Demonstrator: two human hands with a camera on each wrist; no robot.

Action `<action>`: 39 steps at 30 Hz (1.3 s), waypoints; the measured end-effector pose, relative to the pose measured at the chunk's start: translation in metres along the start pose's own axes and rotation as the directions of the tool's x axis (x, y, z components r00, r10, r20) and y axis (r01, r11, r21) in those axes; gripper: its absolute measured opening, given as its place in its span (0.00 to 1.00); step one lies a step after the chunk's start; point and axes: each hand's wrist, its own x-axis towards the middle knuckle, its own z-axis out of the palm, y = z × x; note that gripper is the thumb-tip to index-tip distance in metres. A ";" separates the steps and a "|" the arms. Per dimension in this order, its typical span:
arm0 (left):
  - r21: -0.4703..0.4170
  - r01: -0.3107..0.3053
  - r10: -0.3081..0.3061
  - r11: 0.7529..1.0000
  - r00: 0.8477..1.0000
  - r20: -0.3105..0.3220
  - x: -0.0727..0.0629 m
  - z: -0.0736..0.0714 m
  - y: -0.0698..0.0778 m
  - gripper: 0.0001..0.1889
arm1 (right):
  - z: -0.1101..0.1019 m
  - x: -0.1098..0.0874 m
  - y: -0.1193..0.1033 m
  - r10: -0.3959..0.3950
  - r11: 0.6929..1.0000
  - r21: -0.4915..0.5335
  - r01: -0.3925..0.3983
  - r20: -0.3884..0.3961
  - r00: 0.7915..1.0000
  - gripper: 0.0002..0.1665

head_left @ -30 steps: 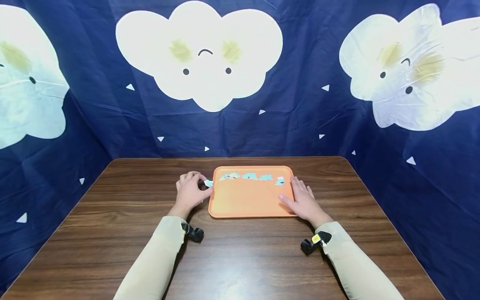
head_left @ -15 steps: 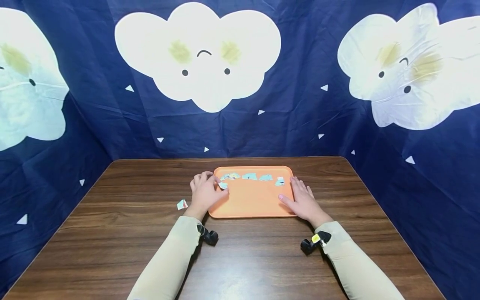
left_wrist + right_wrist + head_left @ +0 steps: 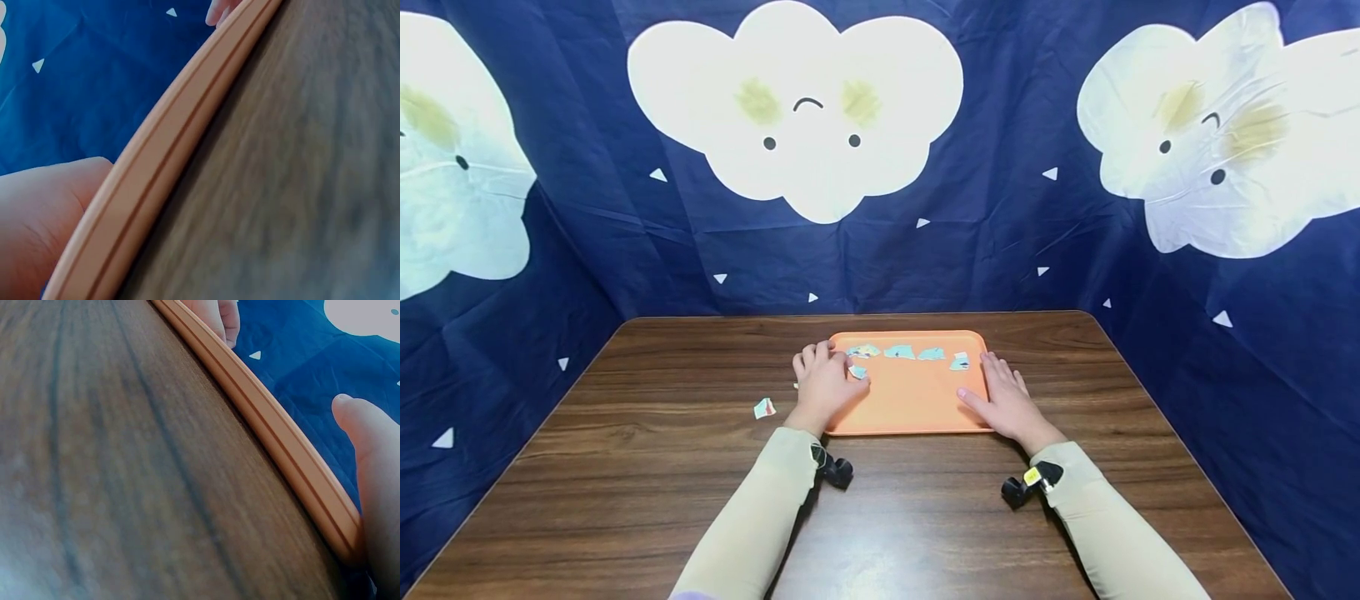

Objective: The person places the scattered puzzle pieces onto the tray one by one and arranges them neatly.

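Note:
My left hand (image 3: 824,387) is over the left end of an orange tray (image 3: 910,408), its thumb and fingers curled about a torn light-blue paper piece (image 3: 858,372). The fingers partly cover that piece. Along the tray's far side lie several other torn pieces: a patterned piece (image 3: 862,352) near the left fingertips, light-blue pieces (image 3: 899,352) in the middle, and a piece with a white top (image 3: 960,362) at the right. My right hand (image 3: 1011,400) rests on the tray's right edge, fingers straight and thumb spread inward. In both wrist views, the tray's near rim hides the pieces.
On the wooden table (image 3: 880,517), left of the tray, lies a torn piece with a red mark (image 3: 764,408). A small pale scrap (image 3: 796,386) shows beside the left hand. A dark blue curtain (image 3: 842,267) with clouds stands behind the table.
My left hand has moved right from beside the tray to over its left end, carrying the paper piece along. The red-marked piece on the table has come into view. The right hand stays put.

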 end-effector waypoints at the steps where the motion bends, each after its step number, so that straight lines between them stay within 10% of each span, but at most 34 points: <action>1: 0.014 -0.001 0.001 1.000 1.000 -0.003 0.000 0.001 0.001 0.20 | 0.000 0.000 0.000 0.000 1.000 0.000 0.000 -0.001 1.000 0.57; 29: -0.024 -0.009 0.009 1.000 1.000 -0.019 0.001 0.002 0.005 0.16 | -0.002 -0.001 -0.001 0.012 1.000 -0.010 -0.012 0.006 1.000 0.57; 39: -0.131 -0.093 0.081 0.987 0.992 -0.097 -0.007 -0.015 -0.036 0.22 | -0.002 0.000 0.000 0.001 1.000 0.009 -0.002 0.011 1.000 0.58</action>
